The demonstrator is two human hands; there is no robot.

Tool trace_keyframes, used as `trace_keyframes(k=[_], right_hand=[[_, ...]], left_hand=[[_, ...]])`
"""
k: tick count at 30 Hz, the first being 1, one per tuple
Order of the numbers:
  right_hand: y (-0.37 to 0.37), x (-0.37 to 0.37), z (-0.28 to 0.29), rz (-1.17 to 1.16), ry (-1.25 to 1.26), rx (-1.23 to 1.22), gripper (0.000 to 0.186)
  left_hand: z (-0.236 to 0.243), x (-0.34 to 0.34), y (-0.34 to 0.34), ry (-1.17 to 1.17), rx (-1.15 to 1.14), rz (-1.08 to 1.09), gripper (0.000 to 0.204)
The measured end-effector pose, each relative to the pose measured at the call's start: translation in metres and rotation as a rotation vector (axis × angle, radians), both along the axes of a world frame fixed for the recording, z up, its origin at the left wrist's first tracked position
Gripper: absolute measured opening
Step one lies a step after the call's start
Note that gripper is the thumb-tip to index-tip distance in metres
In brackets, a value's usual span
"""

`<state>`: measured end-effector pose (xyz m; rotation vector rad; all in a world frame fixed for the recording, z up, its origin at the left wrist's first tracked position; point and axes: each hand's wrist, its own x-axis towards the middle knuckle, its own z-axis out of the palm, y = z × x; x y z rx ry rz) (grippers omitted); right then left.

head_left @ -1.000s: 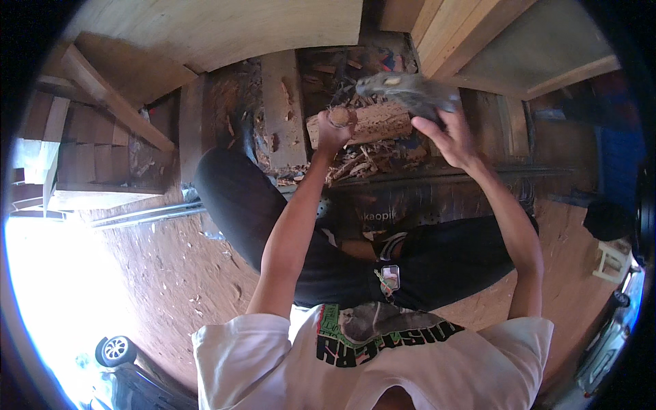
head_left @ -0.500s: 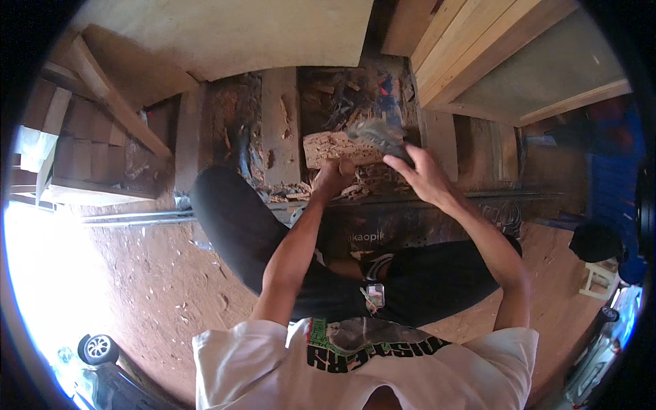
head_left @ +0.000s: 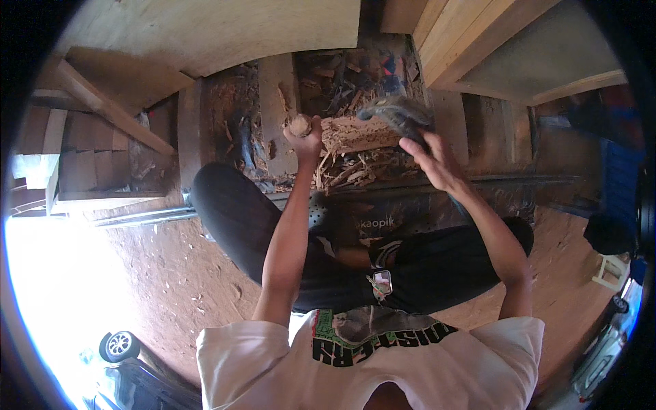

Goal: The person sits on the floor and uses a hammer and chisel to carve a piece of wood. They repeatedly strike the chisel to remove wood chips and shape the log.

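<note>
Clenching round-ended handle (head_left: 300,126) in left hand (head_left: 307,142), end-on to camera. Grasping grey hammer-like tool (head_left: 395,111) in right hand (head_left: 439,161), pointing left; probably heavy, rigid, best gripped well back. Find chipped wood block (head_left: 357,135) between hands, among shavings (head_left: 355,171), with long axis left-right; probably stiff, splintery, best steadied at ends.

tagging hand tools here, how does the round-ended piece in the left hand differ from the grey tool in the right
The round-ended piece is tan; the grey tool is darker. The piece points its blunt end at the camera; the tool shows its curved head from the side. Both are held.
</note>
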<state>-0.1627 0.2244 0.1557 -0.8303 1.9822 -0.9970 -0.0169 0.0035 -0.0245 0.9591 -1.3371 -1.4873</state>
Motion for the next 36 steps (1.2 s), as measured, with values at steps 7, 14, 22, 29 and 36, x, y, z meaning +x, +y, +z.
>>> trace_keyframes(k=[7, 14, 22, 29, 36], right_hand=[[0.008, 0.003, -0.028, 0.143, 0.039, 0.184, 0.054], [0.002, 0.009, -0.024, 0.184, 0.067, 0.069, 0.053], [0.002, 0.013, -0.042, 0.174, 0.078, 0.102, 0.058], [0.001, 0.015, -0.043, 0.206, 0.104, 0.124, 0.055], [0.001, 0.02, -0.05, 0.23, 0.172, 0.141, 0.062]], left_hand=[[-0.007, -0.002, 0.013, -0.047, -0.128, -0.051, 0.024], [-0.023, -0.001, 0.012, -0.004, -0.133, 0.005, 0.027], [-0.068, 0.008, -0.001, 0.325, 0.187, -0.2, 0.028], [-0.051, 0.004, 0.019, -0.459, -0.579, -0.142, 0.031], [-0.059, 0.004, 0.009, 0.153, -0.019, -0.103, 0.033]])
